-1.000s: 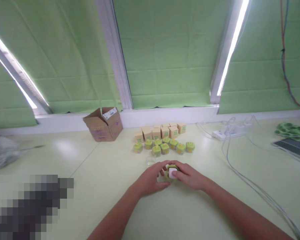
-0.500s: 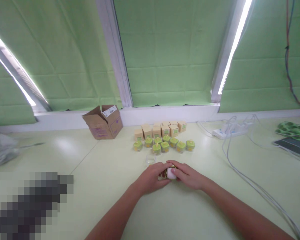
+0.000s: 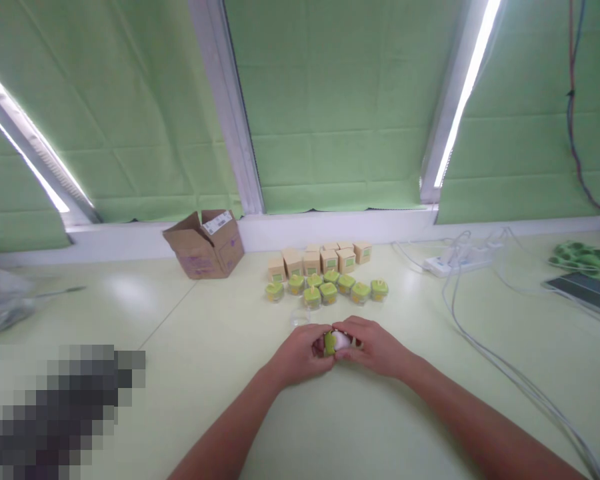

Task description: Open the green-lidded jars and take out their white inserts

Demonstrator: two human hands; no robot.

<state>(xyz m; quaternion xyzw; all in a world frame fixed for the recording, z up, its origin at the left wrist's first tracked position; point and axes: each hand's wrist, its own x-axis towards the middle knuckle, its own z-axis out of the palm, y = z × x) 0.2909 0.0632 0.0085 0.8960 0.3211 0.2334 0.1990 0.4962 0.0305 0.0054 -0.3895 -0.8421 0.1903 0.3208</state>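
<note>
My left hand [image 3: 304, 352] and my right hand [image 3: 375, 345] meet low in the middle of the view. Between them is a small item with a white rounded body and a green top [image 3: 337, 342]. The fingers of my left hand close on its green side, and those of my right hand on the white side. Just beyond my left hand lies a clear plastic cup-like piece [image 3: 300, 317]. Farther back stand several small clear containers with green tops [image 3: 329, 293]. Behind these are several small tan cardboard boxes [image 3: 312, 263] with green labels.
An open cardboard carton [image 3: 207, 247] stands at the back left. To the right, a white power strip [image 3: 457, 264] trails cables [image 3: 505, 370] across the table. A dark flat device [image 3: 585, 292] and a green mesh-like bundle [image 3: 585, 260] lie at far right, a plastic bag [image 3: 5, 303] at far left.
The item has turned between my hands: its green top now shows on the left, where mostly its white face showed before. My right hand's fingers have shifted to its right side.
</note>
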